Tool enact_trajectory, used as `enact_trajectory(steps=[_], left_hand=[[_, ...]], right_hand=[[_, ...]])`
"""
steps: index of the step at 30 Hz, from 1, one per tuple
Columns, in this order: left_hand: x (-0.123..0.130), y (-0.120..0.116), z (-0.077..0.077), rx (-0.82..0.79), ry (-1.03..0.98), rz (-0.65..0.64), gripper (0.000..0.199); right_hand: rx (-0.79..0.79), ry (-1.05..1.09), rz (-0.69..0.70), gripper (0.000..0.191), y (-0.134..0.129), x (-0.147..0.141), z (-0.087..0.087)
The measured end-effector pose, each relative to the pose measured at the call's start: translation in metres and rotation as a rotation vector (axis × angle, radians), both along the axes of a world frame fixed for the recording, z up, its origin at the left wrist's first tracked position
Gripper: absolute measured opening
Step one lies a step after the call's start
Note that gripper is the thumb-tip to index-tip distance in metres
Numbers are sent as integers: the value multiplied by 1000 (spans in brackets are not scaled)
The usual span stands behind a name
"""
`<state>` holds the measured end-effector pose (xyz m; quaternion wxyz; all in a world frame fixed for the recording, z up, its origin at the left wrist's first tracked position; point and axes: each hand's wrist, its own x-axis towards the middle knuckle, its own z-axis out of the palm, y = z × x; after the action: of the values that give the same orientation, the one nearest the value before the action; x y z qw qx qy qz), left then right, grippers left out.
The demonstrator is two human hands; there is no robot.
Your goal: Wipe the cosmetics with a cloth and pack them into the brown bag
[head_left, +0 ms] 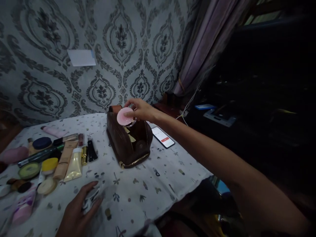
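Head view.

Right hand [141, 110]: grip clamped on a pink round item [122, 117], thumb against its face; item held at the open mouth of the brown bag [116, 136], whether touching its rim cannot be told.

Left hand [77, 209]: low, at the near side; thumb and forefinger apart, a blurred pale patch between them; whether the grip holds anything cannot be told.

Brown bag: upright, mouth spread, gold zip along its near lip; set toward the far side of the tabletop [138, 194], whose far edge meets the patterned wall [120, 49].

Phone [165, 139]: face up, screen lit, just right of the bag, beneath the right forearm.

Cosmetics, grouped left: black tube [91, 150] nearest the bag, a strip of printed cloth between; gold tube [74, 166]; beige tube [66, 156]; yellow-lidded jar [49, 164]; dark blue round lid [41, 142].

Open room: widest in front of the bag, cloth running to the slanting near edge at right.
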<state>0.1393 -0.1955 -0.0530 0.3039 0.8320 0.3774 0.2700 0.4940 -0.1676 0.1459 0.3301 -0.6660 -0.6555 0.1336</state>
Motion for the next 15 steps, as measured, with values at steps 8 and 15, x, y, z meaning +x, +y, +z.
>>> enact_trajectory(steps=[8, 15], left_hand=[[2, 0, -14, 82, 26, -83, 37], [0, 3, -14, 240, 42, -149, 36]], right_hand=[[-142, -733, -131, 27, 3, -8, -34], [-304, -862, -69, 36, 15, -12, -47]])
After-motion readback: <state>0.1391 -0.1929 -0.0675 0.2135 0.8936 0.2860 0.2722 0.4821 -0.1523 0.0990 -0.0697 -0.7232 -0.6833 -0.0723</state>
